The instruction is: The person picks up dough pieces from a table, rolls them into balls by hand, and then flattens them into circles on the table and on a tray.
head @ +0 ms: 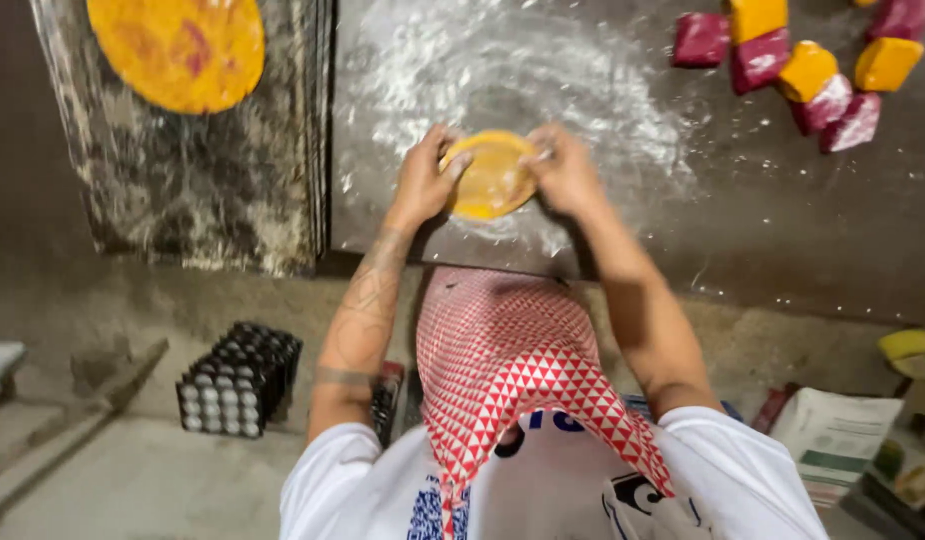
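Two sets of fingers are curling around a small yellow dough disc, the left hand and right hand seemingly pressing its edges on the floured surface. Red and yellow dough blocks are lying far right; a larger flattened disc is resting upper left.

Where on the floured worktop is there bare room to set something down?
Bare dark surface lies right of the hands, below the red and yellow dough blocks. The floured middle is taken by the round yellow dough disc; the top right corner is crowded.
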